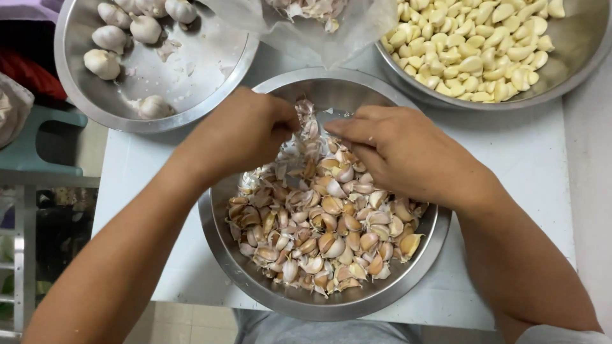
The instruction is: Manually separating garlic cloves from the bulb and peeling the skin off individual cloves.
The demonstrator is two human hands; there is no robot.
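Three steel bowls sit on a white table (529, 153). The middle bowl (421, 264), nearest the person, holds a heap of unpeeled garlic cloves (325, 236), too many to count, with loose papery skins among them. Both hands work over its far side, at about 12 o'clock of the bowl. The left hand (242, 137) is curled closed, fingertips pinching a clove or a strip of skin (310, 127); which one cannot be told. The right hand (401, 153) lies just beside it, fingers bent onto the same piece, so the two hands nearly touch. At 10 o'clock, a second bowl (191, 76) holds seven whole garlic bulbs (109, 38). At 2 o'clock, the third bowl (574, 57) holds peeled cloves (472, 48), uncountable. At 12 o'clock lies a clear plastic bag (357, 32) with skins.
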